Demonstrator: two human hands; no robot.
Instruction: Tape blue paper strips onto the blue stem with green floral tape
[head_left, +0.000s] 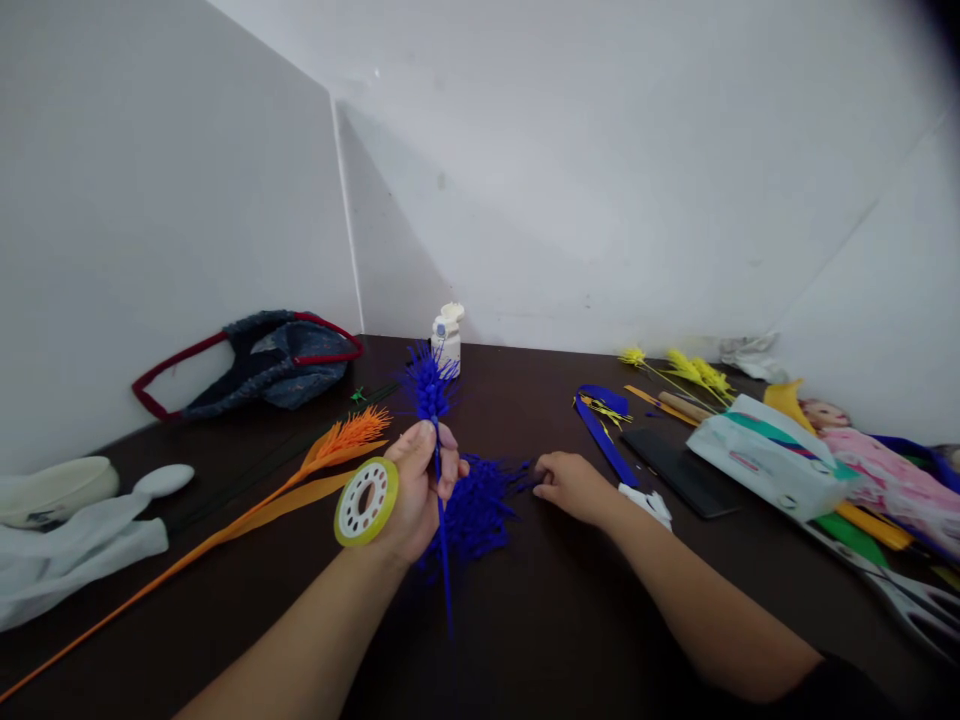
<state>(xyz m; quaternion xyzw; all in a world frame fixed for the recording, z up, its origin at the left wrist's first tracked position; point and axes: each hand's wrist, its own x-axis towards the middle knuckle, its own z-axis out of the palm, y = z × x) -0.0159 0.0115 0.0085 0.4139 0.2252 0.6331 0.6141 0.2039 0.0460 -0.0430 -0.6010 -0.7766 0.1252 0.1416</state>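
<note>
My left hand holds the stem of a blue wheat-like flower between thumb and fingers, its bristly head standing upright above the grip. A roll of clear yellowish tape sits around or against that hand near the wrist. On the dark table beneath and to the right lies a heap of small blue pieces. My right hand rests at the right edge of the heap, fingers curled together at a few dark blue bits; what is pinched is too small to make out.
Orange wheat stem, denim bag, white bowl and spoon lie left. A white bottle stands behind. Rightward are blue ribbon, black slab, yellow stems, white packet, doll, scissors.
</note>
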